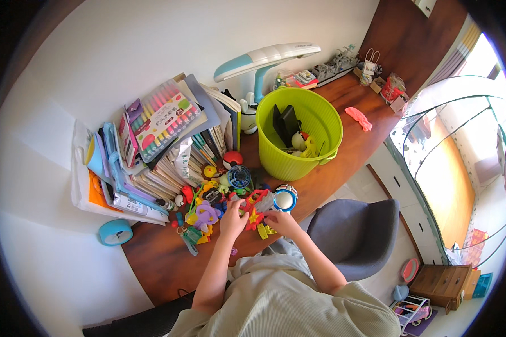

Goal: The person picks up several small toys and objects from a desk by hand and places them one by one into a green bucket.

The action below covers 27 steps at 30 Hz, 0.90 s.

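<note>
A red and grey plastic toy (259,202) with a yellow star-shaped part lies between my hands at the wooden desk's front edge. My left hand (233,221) grips its left side with thumb and fingers. From the right, my right hand (281,222) pinches near the star part. Beside the toy is a round white piece with a blue ring (285,199); I cannot tell whether the two are joined. A heap of small toys spreads to the left, among them a purple plastic toy (206,215), a red-and-white ball (232,159) and a clear blue disc (238,176).
A lime-green plastic bucket (278,162) behind the toys holds black pieces and a few toys. Stacked books (164,179) carry a marker set (164,122). A white-and-blue desk lamp (261,61) stands behind. A grey chair (354,236) is at right, a blue clock (115,232) at left.
</note>
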Motion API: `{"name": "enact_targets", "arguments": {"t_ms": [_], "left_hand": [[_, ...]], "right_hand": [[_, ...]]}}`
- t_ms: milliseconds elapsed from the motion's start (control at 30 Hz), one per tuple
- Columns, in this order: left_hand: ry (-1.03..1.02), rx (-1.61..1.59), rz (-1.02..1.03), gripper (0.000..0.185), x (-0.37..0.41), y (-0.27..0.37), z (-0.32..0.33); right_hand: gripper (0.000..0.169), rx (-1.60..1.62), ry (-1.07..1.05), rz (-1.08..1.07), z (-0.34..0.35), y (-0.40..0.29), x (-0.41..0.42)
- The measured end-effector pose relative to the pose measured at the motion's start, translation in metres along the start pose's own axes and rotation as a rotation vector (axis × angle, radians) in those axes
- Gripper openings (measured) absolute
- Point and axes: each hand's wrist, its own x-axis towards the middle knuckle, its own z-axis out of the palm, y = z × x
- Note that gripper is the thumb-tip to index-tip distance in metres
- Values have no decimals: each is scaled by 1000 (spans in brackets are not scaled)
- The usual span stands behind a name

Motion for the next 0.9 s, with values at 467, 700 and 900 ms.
{"name": "enact_targets", "arguments": {"t_ms": [467,700,900], "left_hand": [[-1,181,132,49,14,-33,17],[-86,129,93,49,22,-17,22],[-58,157,109,48,26,-19,30]], "right_hand": [[55,338,120,399,57,37,5],[52,680,113,481,81,63,16],[45,1002,132,581,84,50,25]]}}
